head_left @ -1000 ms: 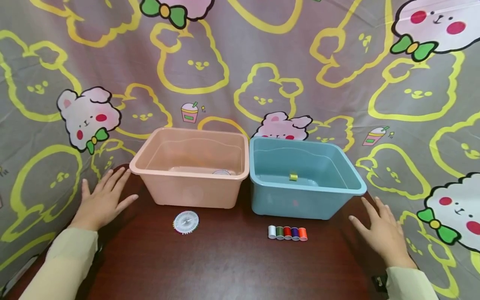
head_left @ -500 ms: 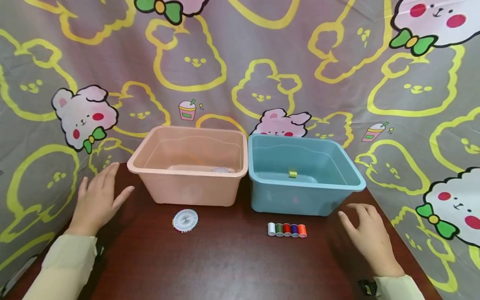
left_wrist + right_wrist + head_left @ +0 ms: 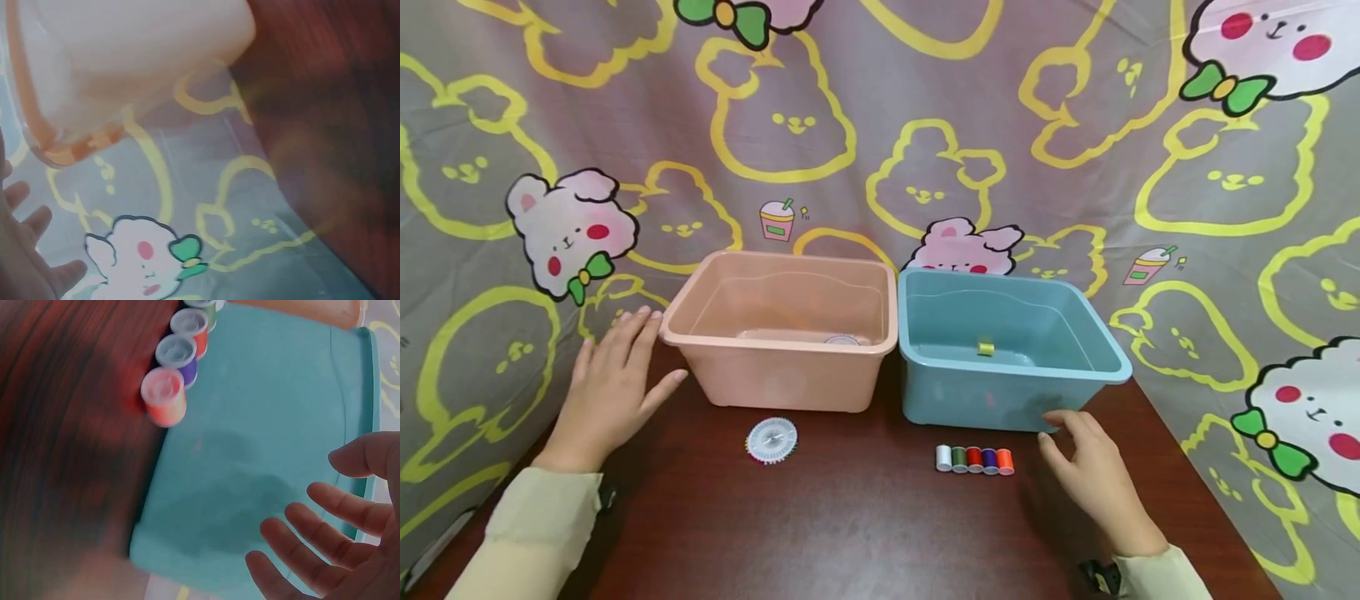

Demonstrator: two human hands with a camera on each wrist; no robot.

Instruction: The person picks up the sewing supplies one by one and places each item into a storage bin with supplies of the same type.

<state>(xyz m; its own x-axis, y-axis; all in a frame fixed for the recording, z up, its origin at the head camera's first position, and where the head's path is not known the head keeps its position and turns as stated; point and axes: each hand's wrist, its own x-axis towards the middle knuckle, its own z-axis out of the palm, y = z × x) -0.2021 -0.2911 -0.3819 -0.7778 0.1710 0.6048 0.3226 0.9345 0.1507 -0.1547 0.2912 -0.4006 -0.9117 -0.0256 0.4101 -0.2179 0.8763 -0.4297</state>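
Note:
My right hand [image 3: 1093, 475] hovers in front of the blue bin [image 3: 985, 400], just right of a row of thread spools. The orange spool [image 3: 1005, 462] is nearest to it, then purple [image 3: 990, 462], red [image 3: 974, 460], green [image 3: 959, 460] and white [image 3: 943, 458]. In the right wrist view its fingers [image 3: 312, 550] are spread, holding nothing. My left hand [image 3: 606, 392] is beside the left end of the pink bin [image 3: 790, 375], fingers extended and nothing in them. A round wheel of pins [image 3: 772, 441] lies before the pink bin.
A yellow spool [image 3: 986, 348] lies inside the blue bin. Another pin wheel [image 3: 842, 340] shows partly inside the pink bin. The bins stand side by side on a dark brown table [image 3: 820, 533]. A patterned curtain [image 3: 865, 100] closes off the back and sides.
My right hand has moved left from the table's right side toward the orange spool. The left hand has shifted only slightly, near the pink bin. Spools and pin wheels stay put.

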